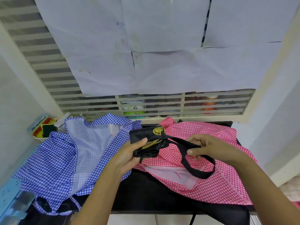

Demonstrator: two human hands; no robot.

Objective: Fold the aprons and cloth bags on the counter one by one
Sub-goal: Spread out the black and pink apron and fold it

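white walls [13, 95] | louvred window [48, 80] | paper sheets [162, 70] covering it | black counter [142, 190]

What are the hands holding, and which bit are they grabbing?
A black cloth bag. The left hand grips its folded body, thumb on top. The right hand pinches its strap handle.

- Creased white paper sheets [162, 46] cover most of a white slatted window [48, 70].
- A pale plastic tray [38, 138] at far left holds yellow-and-green scouring sponges [46, 129].
- Orange-labelled jars [209, 103] show blurred behind the slats.
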